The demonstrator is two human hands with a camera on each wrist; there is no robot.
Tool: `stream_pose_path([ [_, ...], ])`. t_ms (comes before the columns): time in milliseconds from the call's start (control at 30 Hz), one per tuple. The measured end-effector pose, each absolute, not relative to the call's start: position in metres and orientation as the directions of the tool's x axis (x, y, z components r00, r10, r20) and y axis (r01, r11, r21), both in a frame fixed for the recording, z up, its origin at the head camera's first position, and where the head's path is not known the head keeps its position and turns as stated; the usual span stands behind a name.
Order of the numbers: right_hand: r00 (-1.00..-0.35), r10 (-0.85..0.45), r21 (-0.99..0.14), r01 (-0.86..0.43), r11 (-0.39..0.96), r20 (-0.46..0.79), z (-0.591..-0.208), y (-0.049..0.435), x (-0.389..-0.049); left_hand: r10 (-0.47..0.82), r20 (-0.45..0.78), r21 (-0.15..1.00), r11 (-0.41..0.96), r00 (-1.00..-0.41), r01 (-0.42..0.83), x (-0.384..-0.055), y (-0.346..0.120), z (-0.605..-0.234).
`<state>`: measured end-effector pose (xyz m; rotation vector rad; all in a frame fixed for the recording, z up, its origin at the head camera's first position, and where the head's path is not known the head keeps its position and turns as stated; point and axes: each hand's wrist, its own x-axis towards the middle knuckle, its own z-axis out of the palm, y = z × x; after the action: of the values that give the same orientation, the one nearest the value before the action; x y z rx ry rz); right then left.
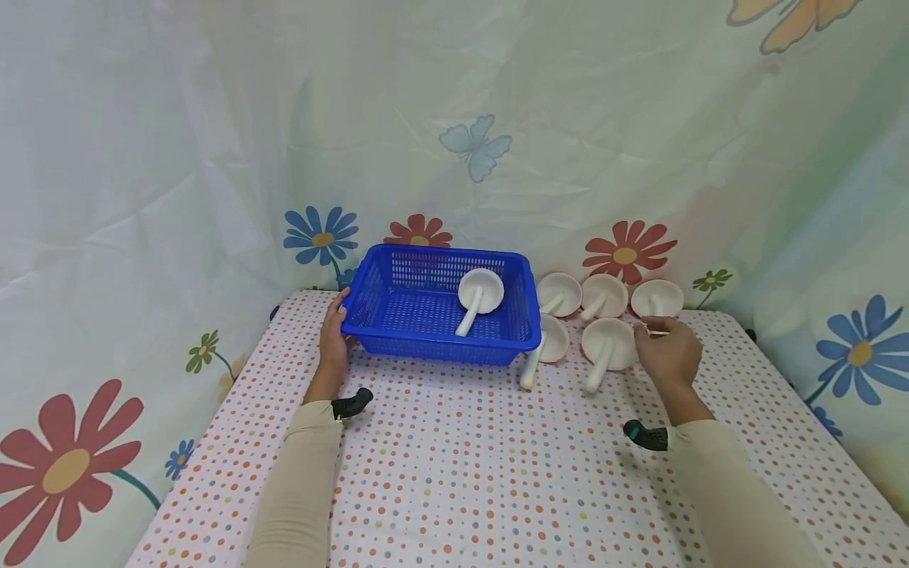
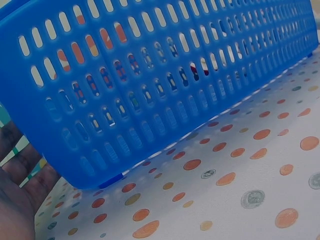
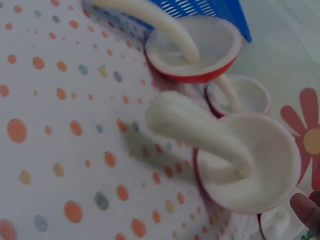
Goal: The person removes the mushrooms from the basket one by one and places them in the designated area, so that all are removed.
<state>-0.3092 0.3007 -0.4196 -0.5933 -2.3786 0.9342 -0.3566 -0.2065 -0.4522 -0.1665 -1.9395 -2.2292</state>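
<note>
A blue plastic basket [image 1: 426, 348] stands at the back of the table, with a white mortar and pestle [image 1: 481, 290] inside. My left hand [image 1: 334, 335] rests against its left end; in the left wrist view, the fingers [image 2: 35, 175] lie along the basket's corner. On the right, my right hand [image 1: 671, 351] pinches the right rim of a mortar [image 1: 608, 343] whose pestle [image 1: 600, 367] leans toward me. The right wrist view shows that mortar [image 3: 270, 185], white inside and red outside, with one fingertip [image 3: 302, 207] at its rim; the rest of the hand is cut off.
Several more mortars with pestles stand right of the basket: one in front [image 1: 554, 339], three behind, including the far right one [image 1: 656, 298]. A dotted cloth [image 1: 454, 473] covers the table. A flowered curtain [image 1: 355, 118] hangs behind it.
</note>
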Motion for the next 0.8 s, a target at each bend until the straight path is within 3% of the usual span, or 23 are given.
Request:
stream_pose_path([
  [267,-0.782,0.505,-0.728,0.099,0.678,0.364,-0.386,0.280,-0.324,-0.067,0.216,0.968,-0.115,-0.974,0.223,-0.358,-0.207,-0.453],
  [433,-0.829,0.419,-0.753,-0.003,0.658,0.370,-0.355,0.246,-0.344,-0.064,0.221,0.968,-0.109,-0.973,0.227,-0.360,-0.210,-0.457],
  [667,-0.955,0.223,-0.885,-0.074,0.460,0.195,-0.323,0.196,-0.374,-0.054,0.207,0.968,-0.134,-0.977,0.212,-0.363,-0.209,-0.456],
  [800,-0.984,0.139,-0.944,-0.057,0.324,0.107,-0.320,0.167,-0.398,-0.046,0.195,0.969,-0.149,-0.980,0.199,-0.370,-0.212,-0.462],
])
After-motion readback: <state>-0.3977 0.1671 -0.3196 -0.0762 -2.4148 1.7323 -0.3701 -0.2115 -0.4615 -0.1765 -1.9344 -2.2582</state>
